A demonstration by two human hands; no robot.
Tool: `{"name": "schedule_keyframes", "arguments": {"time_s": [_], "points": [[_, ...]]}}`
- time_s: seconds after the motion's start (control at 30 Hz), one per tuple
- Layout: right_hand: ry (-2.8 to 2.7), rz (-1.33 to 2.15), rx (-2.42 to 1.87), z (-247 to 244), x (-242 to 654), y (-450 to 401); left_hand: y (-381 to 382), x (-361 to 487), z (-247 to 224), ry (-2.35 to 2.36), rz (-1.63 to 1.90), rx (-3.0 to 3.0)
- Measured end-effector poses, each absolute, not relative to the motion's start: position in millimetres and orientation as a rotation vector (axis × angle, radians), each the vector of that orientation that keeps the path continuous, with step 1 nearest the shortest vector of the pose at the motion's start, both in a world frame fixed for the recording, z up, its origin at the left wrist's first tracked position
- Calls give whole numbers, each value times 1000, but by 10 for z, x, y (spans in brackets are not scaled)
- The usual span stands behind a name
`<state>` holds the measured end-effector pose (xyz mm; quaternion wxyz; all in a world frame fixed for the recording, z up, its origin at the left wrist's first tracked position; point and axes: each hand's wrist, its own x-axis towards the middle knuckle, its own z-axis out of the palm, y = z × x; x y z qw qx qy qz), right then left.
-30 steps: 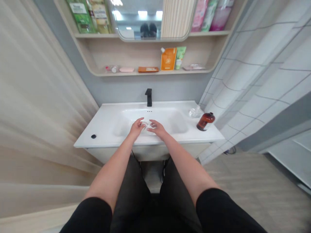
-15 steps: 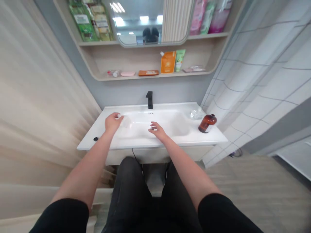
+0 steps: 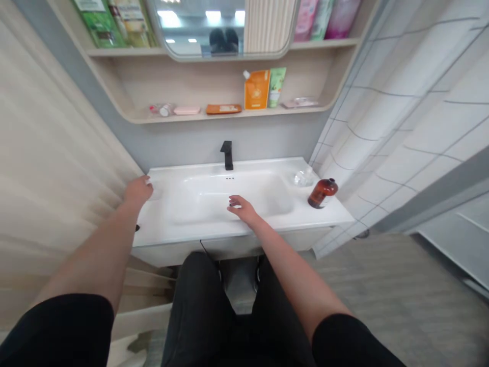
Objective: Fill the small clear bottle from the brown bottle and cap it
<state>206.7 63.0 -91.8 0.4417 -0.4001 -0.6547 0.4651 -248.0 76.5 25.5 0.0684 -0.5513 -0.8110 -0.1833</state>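
Over the left end of the white counter (image 3: 155,227), my left hand (image 3: 138,191) is closed around the white top of a clear bottle (image 3: 155,193). The bottle's see-through body is faint against the counter. My right hand (image 3: 242,210) hovers above the sink basin (image 3: 267,196), fingers curled around a small dark piece (image 3: 236,206) too small to name. A black round piece (image 3: 137,228) lies on the counter below my left forearm, partly hidden by it.
A black faucet (image 3: 228,155) rises behind the basin. An amber bottle (image 3: 323,193) and clear plastic bottles (image 3: 303,177) occupy the counter's right end. Above, a shelf (image 3: 183,119) holds an orange pouch (image 3: 256,90) and a green tube (image 3: 275,87). A pale curtain (image 3: 69,153) hangs at left.
My left hand has moved left with the clear bottle, from above the basin to the counter's left end. My right hand stays above the basin. The view has shifted slightly.
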Motion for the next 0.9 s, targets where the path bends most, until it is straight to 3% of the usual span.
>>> {"name": "schedule_keyframes", "arguments": {"time_s": [0.1, 0.2, 0.4, 0.53, 0.67, 0.9], "points": [[-1615, 1163, -982, -927, 2063, 633, 642, -2243, 267, -2301, -586, -1641], [-1616, 1168, -988, -936, 2051, 639, 376, -1720, 138, -2076, -844, -1809], [-1651, 1102, -1039, -915, 2048, 642, 15, -523, -592, -2026, -1049, -2433], [-1738, 1025, -1087, -880, 2004, 579, 65, -317, -862, -2232, -866, -2570], [-1860, 829, -1196, -685, 2031, 524, 101, -358, -778, -2270, -568, -2568], [-2172, 119, -1673, 569, 3138, 1048, -16, -256, -515, -2360, -150, -2541]]}}
